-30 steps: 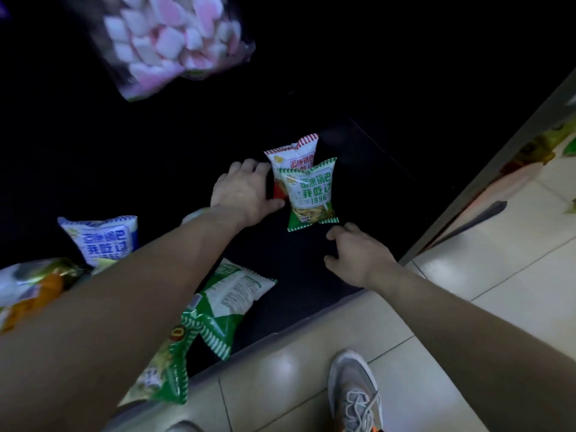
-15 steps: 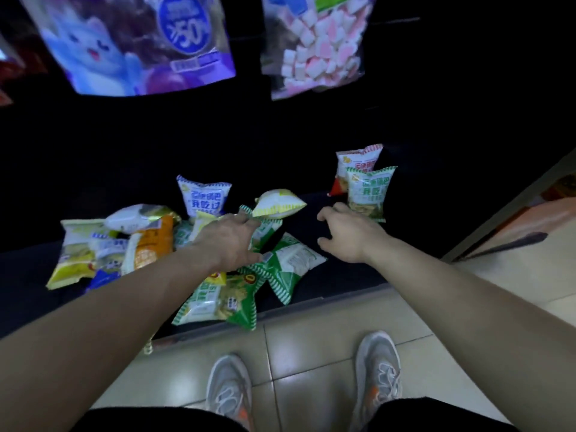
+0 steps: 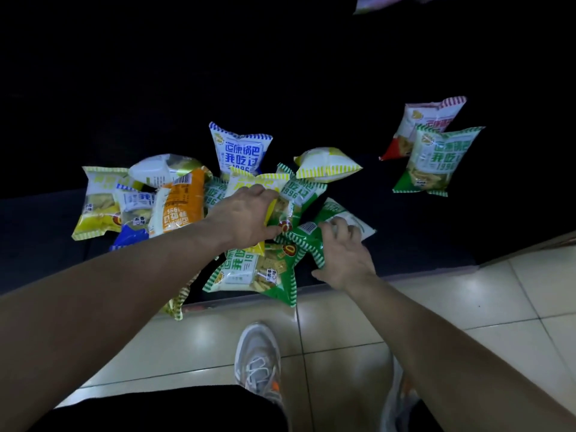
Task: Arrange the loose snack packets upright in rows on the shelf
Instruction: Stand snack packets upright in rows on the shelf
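1. Reaching into a heap [image 3: 215, 194] of loose packets at the front edge of the low shelf [image 3: 420, 244], a person works with both hands. The left hand [image 3: 246, 218] has fingers and thumb clamped on a yellow packet [image 3: 249, 183] atop the heap, seemingly to lift it clear.
2. The right hand [image 3: 346, 260] curls its fingers over a green packet [image 3: 311, 236] at the heap's right side, thumb under its striped end, probably to free it from the tangle.
3. Toward the shelf's right end, well apart from the heap, a red packet [image 3: 427, 120] stands upright. A second green one [image 3: 436, 157] stands just in front, overlapping it, apparently the start of a row.
4. The count is two packets standing in that row, and one blue packet [image 3: 240, 148] upright at the back of the heap. Roughly ten more lie flat or slumped, in yellow, green and blue, plus one orange packet [image 3: 184, 198]. Overlaps rule out an exact tally.
5. One striped packet [image 3: 176, 307] hangs over the front edge above the floor [image 3: 343, 322].
6. On this showing, most of the sorting lies ahead.
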{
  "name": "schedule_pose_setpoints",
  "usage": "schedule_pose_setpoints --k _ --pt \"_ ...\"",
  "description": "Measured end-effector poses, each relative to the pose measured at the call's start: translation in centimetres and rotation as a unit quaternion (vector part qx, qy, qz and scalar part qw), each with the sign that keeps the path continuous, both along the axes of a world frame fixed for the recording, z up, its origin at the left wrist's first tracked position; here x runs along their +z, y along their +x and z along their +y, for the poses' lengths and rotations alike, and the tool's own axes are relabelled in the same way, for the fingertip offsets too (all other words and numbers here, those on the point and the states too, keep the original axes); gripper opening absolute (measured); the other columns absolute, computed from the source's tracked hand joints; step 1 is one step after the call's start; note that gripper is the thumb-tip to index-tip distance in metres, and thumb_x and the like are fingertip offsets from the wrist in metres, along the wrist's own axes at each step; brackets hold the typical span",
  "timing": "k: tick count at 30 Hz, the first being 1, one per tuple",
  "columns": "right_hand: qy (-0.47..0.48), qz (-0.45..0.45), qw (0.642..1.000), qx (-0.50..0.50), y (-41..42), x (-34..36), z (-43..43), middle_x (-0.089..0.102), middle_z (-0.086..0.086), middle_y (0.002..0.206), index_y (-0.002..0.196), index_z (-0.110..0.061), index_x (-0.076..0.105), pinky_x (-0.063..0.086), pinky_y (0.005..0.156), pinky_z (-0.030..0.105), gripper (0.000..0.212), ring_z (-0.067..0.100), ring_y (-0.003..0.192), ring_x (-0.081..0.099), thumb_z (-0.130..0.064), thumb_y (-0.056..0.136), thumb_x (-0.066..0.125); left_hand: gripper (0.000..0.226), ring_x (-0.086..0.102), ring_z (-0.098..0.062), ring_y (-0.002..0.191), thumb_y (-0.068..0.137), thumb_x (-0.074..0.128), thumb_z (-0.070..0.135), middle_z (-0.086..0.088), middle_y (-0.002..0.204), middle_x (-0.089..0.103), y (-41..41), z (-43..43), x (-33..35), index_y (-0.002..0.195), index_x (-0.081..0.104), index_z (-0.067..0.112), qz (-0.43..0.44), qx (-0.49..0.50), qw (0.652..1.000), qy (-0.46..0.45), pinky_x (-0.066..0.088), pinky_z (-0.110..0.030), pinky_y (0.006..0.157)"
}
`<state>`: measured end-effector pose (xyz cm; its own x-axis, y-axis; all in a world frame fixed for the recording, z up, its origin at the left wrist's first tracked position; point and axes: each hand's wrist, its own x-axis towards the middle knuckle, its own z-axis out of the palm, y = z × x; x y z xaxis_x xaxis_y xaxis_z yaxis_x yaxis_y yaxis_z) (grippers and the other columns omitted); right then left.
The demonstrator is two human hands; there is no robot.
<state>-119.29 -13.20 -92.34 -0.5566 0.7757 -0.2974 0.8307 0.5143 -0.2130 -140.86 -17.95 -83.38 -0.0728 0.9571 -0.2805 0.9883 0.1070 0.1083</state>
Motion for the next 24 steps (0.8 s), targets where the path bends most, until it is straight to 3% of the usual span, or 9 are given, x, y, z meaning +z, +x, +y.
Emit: schedule_pose_setpoints --k 2,5,12,15,18,22,24 --pt "-0.005 0.02 1.0 0.001 0.3 0.0 0.5 0.017 0.004 0.143 0.142 -0.023 0.025 0.053 0.078 0.04 0.091 0.034 0.128 0.026 -0.036 0.072 0.082 0.079 0.032 -0.028 0.137 0.088 0.058 0.057 -0.005 0.151 0.032 0.3 0.3 -0.2 0.151 0.024 0.023 -0.007 -0.004 1.0 0.005 0.041 -0.046 0.103" --pt "-0.018 0.076 0.997 0.005 1.2 1.1 1.4 0.026 0.006 0.142 0.141 -0.021 0.033 0.052 0.085 0.045 0.077 0.034 0.125 0.038 -0.026 0.077 0.075 0.078 0.033 -0.028 0.136 0.089 0.058 0.056 -0.004 0.15 0.033 0.6 0.5 -0.2 0.151 0.024 0.024 -0.014 -0.009 1.0 0.006 0.041 -0.044 0.1" --pt "-0.036 0.183 0.981 -0.05 4.5 6.7 5.0 0.062 0.004 0.115 0.12 -0.026 0.051 0.053 0.082 0.036 0.039 0.022 0.098 0.061 -0.02 0.087 0.07 0.076 0.036 -0.028 0.133 0.088 0.058 0.054 -0.004 0.147 0.035 1.7 0.6 1.0 0.149 0.025 0.023 -0.012 -0.018 0.999 0.029 0.041 -0.042 0.097" --pt "-0.074 0.194 0.975 -0.083 5.9 7.8 6.3 0.061 0.006 0.123 0.128 -0.026 0.051 0.045 0.08 0.027 0.041 0.014 0.097 0.055 -0.017 0.091 0.067 0.075 0.033 -0.028 0.136 0.089 0.058 0.053 -0.005 0.15 0.033 2.1 0.6 1.6 0.15 0.026 0.022 -0.019 -0.015 0.999 0.029 0.039 -0.042 0.101" --pt "-0.099 0.179 0.972 -0.114 7.0 7.8 7.0 0.057 0.01 0.133 0.134 -0.024 0.05 0.042 0.079 0.027 0.04 0.016 0.1 0.052 -0.016 0.096 0.061 0.074 0.033 -0.029 0.136 0.09 0.058 0.052 -0.005 0.149 0.034 2.8 0.7 2.0 0.15 0.027 0.021 -0.02 -0.015 1.0 0.016 0.039 -0.044 0.103" --pt "-0.074 0.175 0.971 -0.142 7.3 7.5 7.3 0.06 0.012 0.127 0.137 -0.019 0.05 0.044 0.071 0.029 0.039 0.018 0.09 0.057 -0.017 0.098 0.052 0.073 0.034 -0.028 0.134 0.09 0.058 0.051 -0.005 0.149 0.035 3.4 0.8 2.3 0.149 0.029 0.021 -0.014 -0.019 1.0 0.004 0.041 -0.045 0.101" --pt "-0.036 0.145 0.98 -0.133 7.0 7.4 7.4 0.057 0.012 0.126 0.136 -0.017 0.051 0.046 0.075 0.033 0.042 0.024 0.098 0.057 -0.022 0.095 0.055 0.072 0.033 -0.028 0.135 0.09 0.058 0.05 -0.006 0.15 0.034 3.5 1.0 2.3 0.149 0.028 0.021 -0.011 -0.02 1.0 0.001 0.041 -0.045 0.102"
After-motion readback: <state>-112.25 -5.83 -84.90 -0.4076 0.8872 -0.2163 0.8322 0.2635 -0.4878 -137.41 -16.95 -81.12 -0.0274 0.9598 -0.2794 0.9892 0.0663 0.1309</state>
